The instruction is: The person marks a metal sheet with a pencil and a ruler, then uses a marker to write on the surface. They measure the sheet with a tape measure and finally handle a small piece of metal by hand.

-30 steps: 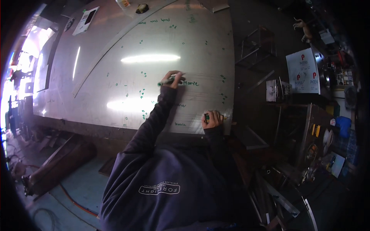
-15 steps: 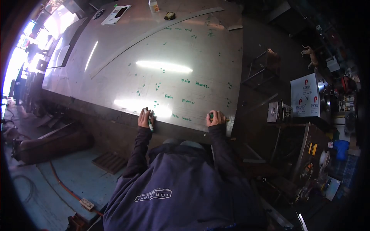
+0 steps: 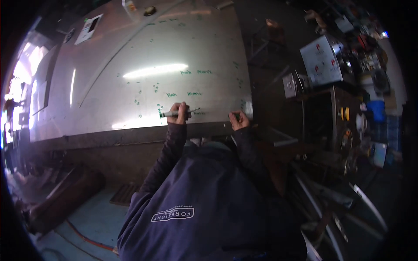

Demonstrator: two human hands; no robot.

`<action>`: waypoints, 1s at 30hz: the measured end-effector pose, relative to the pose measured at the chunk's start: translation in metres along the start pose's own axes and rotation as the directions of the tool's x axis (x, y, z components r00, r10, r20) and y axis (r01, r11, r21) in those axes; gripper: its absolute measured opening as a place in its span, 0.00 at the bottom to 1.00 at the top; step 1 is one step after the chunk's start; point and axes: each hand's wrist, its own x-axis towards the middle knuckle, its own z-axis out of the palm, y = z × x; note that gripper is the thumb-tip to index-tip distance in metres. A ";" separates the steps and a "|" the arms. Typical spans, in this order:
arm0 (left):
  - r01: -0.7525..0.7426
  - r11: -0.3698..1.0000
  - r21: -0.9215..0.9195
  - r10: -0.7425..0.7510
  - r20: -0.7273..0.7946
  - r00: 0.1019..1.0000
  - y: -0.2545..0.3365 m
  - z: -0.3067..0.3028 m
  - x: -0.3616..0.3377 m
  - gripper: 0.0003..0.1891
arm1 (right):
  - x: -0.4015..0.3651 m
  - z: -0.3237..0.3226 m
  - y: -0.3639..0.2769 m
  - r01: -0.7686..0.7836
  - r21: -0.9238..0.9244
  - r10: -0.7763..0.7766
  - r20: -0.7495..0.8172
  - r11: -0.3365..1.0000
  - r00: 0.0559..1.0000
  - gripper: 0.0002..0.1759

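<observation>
My left hand (image 3: 177,113) is closed round a marker (image 3: 170,114) with a pale barrel, held nearly level above the near edge of the metal sheet (image 3: 104,95). To the right, my right hand (image 3: 238,119) is at the sheet's near edge with its fingers curled round a small dark item, perhaps the marker's cap. Green handwriting (image 3: 196,72) and small green marks cover parts of the sheet. Some of the writing lies between my hands, partly hidden by the left one.
A long thin strip (image 3: 114,57) crosses the sheet diagonally. Toward the far edge are a tape measure (image 3: 149,11), a bottle (image 3: 129,6) and papers with a dark phone-like object (image 3: 89,29). A box with red logos (image 3: 321,61) stands on the right.
My left hand has turned the marker from pointing down to nearly level and moved right. My right hand has rotated and its fingers have loosened. The view has shifted.
</observation>
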 end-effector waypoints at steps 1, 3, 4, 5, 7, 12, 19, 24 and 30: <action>0.025 1.000 -0.002 -0.025 0.028 0.999 0.011 0.013 -0.004 0.15 | -0.010 0.004 -0.030 -0.125 0.132 0.126 0.004 0.983 0.992 0.09; 0.045 0.997 -0.057 -0.037 0.130 0.991 0.035 0.036 -0.008 0.17 | -0.025 0.009 -0.064 -0.227 0.266 0.237 -0.006 0.937 0.971 0.09; 0.055 0.997 -0.063 -0.044 0.154 0.987 0.039 0.044 -0.011 0.17 | -0.031 0.011 -0.075 -0.190 0.320 0.186 0.043 0.928 0.982 0.10; -0.005 1.000 -0.022 0.010 0.213 0.977 0.042 0.051 -0.013 0.17 | -0.036 0.011 -0.081 -0.153 0.374 0.128 0.092 0.915 0.988 0.11; -0.112 0.994 0.019 0.102 0.290 0.952 0.040 0.063 -0.014 0.17 | -0.046 0.011 -0.086 -0.113 0.377 0.098 0.058 0.919 0.993 0.11; -0.136 0.990 0.043 0.108 0.391 0.914 0.036 0.082 -0.019 0.17 | -0.065 0.003 -0.093 0.009 0.325 -0.005 -0.015 0.946 1.000 0.13; -0.025 0.998 0.054 -0.002 0.459 0.889 0.037 0.091 -0.025 0.17 | -0.077 -0.007 -0.091 0.063 0.212 -0.036 -0.130 0.975 0.991 0.12; -0.038 0.999 0.022 0.019 0.559 0.829 0.037 0.105 -0.033 0.17 | -0.081 -0.009 -0.096 0.024 0.177 -0.008 -0.091 0.984 0.996 0.12; -0.032 0.999 -0.018 0.036 0.527 0.849 0.041 0.113 -0.042 0.17 | -0.076 -0.011 -0.121 -0.081 0.180 0.073 0.054 0.980 0.996 0.15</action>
